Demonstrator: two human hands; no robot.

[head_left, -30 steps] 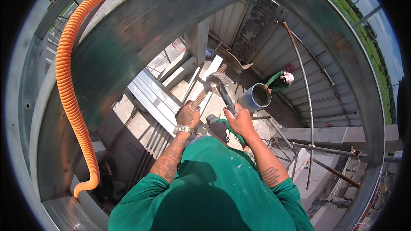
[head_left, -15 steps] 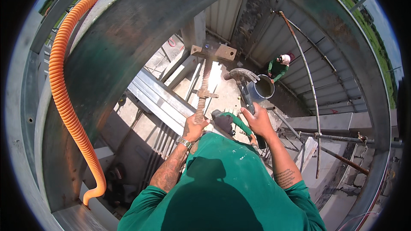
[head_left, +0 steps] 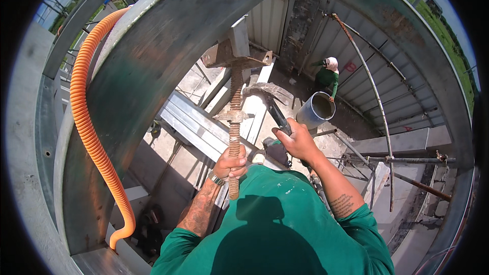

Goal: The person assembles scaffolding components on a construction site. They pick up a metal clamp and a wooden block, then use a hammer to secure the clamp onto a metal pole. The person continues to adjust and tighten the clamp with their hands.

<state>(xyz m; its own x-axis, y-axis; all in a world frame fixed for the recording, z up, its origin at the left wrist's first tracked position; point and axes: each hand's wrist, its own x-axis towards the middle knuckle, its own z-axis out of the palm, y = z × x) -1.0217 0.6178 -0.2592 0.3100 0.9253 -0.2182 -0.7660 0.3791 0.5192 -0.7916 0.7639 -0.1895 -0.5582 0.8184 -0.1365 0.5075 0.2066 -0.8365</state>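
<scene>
My left hand [head_left: 230, 164] is wrapped round the lower part of a rusty scaffold screw jack [head_left: 235, 137], which stands nearly upright in front of my chest. At its top is a U-shaped head plate [head_left: 216, 57]; a wing nut [head_left: 232, 116] sits partway down the thread. In my right hand [head_left: 297, 141] is a claw hammer [head_left: 268, 91], gripped by its dark handle. The hammer's head is close beside the rod, just above the nut; whether they touch I cannot tell.
A steel beam [head_left: 147, 46] curves past my left, with an orange corrugated conduit [head_left: 86, 112] along it. Below, a person [head_left: 327, 75] in green stands by a drum [head_left: 317, 109]. Another worker is partly hidden beneath my right arm. Scaffold pipes [head_left: 374, 81] stand at right.
The hammer has moved left, its head coming up to the rod. The jack has turned and straightened, and its lower end now shows below my left hand. The person below has shifted behind the drum.
</scene>
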